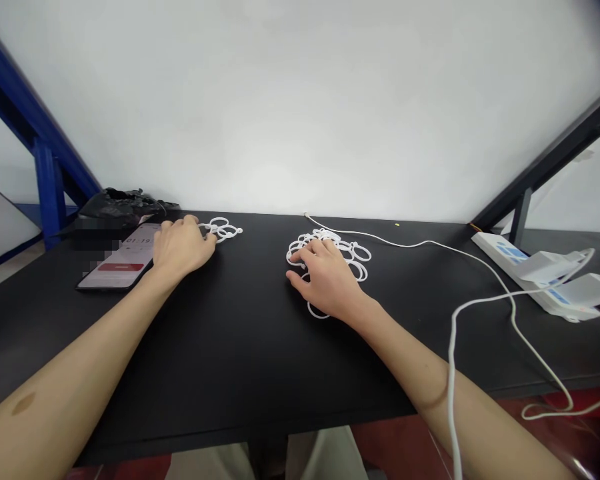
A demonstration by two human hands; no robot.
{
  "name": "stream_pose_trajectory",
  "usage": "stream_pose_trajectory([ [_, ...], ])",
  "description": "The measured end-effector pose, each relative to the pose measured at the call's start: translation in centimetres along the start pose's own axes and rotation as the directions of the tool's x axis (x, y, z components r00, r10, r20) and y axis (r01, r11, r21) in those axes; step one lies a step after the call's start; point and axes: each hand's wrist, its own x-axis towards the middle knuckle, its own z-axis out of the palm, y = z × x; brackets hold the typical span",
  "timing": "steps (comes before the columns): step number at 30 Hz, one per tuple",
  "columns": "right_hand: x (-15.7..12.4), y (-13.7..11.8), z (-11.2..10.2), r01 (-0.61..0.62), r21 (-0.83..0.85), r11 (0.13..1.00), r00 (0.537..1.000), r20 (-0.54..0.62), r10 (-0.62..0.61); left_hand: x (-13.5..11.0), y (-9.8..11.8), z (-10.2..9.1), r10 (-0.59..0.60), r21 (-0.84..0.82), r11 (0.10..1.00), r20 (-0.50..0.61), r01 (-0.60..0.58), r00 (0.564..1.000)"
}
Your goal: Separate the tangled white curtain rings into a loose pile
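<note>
My left hand (183,248) rests on the black table (240,347), its fingers curled and touching a small cluster of white plastic rings (223,230). It partly covers a phone (123,265) with a lit screen. My right hand (326,279) lies palm down with fingers spread on a larger pile of white rings (350,252) near the table's middle. One ring (316,312) peeks out under its wrist.
A white cable (480,303) runs from the back edge across the table's right side and over my right forearm. A white power strip with plugged adapters (550,275) sits at right. Dark crumpled material (117,203) lies at back left. Blue and black frame struts flank the table.
</note>
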Motion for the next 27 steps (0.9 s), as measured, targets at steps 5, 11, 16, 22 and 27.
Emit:
stream_pose_trajectory([
  [5,0.2,0.2,0.1,0.009,-0.037,0.999,0.998,0.057,-0.007,0.0,0.1,0.4,0.050,0.016,0.999,0.013,-0.051,0.999],
  [11,0.3,0.2,0.2,-0.005,-0.025,1.000,0.996,0.086,0.007,-0.4,1.8,-0.4,0.165,0.024,0.986,-0.036,-0.164,0.986],
  [16,0.3,0.4,0.3,0.021,0.006,1.000,0.997,0.069,-0.021,-2.3,4.8,-0.2,0.460,-0.180,0.872,-0.016,-0.455,0.888],
  [22,0.4,0.2,0.2,0.135,0.087,0.987,0.988,0.058,-0.141,-4.2,6.5,0.7,0.715,-0.270,0.684,0.065,-0.678,0.696],
  [27,0.4,-0.5,-0.3,0.169,0.148,0.974,0.983,0.042,-0.177,-3.7,6.1,0.7,0.704,-0.210,0.703,0.065,-0.680,0.708],
])
